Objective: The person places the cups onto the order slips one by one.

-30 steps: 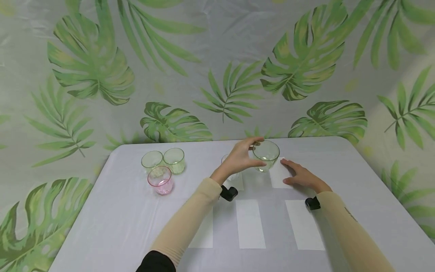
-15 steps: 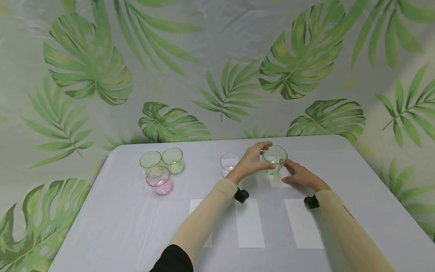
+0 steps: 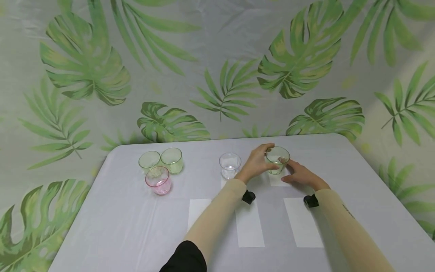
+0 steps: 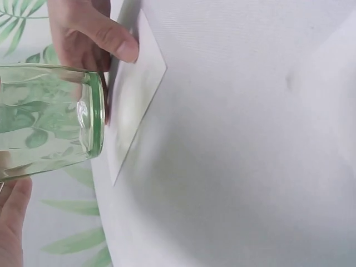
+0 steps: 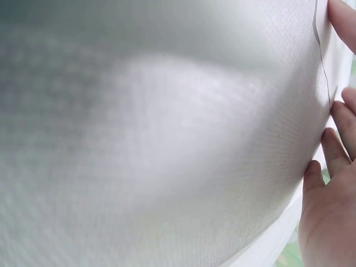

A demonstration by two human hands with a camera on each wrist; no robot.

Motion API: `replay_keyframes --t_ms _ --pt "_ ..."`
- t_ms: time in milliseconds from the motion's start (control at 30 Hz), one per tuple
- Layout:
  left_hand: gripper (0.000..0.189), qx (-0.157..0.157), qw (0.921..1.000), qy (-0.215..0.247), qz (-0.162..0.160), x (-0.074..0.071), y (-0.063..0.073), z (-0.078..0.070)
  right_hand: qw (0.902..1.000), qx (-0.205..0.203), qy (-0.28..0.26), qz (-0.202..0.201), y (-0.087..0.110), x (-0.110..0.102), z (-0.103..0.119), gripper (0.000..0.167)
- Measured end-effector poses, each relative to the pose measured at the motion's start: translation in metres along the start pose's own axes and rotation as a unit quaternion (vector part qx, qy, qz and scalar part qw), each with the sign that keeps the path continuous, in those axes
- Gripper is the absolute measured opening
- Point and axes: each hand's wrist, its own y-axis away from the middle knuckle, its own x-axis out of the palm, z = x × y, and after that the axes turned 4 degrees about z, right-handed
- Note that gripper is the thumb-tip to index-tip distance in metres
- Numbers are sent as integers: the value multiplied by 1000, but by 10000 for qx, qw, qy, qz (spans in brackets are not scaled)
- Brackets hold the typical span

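My left hand (image 3: 255,163) grips a green-tinted glass (image 3: 278,161) by its side, between thumb and fingers. The glass is upright over a white paper sheet (image 3: 279,181) at the back right. In the left wrist view the glass base (image 4: 97,114) looks a little above the paper (image 4: 133,94); whether it touches is hard to tell. My right hand (image 3: 303,176) lies at the right side of that sheet, its fingers extended and resting on it. In the right wrist view, this hand's fingertips (image 5: 314,169) press against the white surface.
A clear glass (image 3: 230,166) stands left of my left hand, by another paper sheet. Two green-tinted glasses (image 3: 172,161) and a pink-tinted glass (image 3: 158,181) are grouped at left. Nearer me lie paper sheets (image 3: 249,230) in a row, the left one partly behind my left sleeve.
My left hand has carried the green-tinted glass to the right and lower over the back-right sheet, uncovering the clear glass. The right hand has stayed nearly still.
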Motion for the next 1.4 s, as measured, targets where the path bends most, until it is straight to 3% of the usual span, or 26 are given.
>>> replay_keyframes --t_ms 667,900,1100,1400 --pt "78 -358 9991 -232 5 27 -7 0 9990 -268 -352 77 0 0 -2 81" --pt "78 -229 9986 -468 3 31 -8 3 9993 -171 -324 59 1 -2 -2 83" --pt "83 -166 9985 -527 24 29 -6 2 9996 -54 -247 79 0 -3 -1 84" --pt "84 -182 9994 -299 -28 13 2 -3 9996 -98 -254 66 1 -4 -3 84"
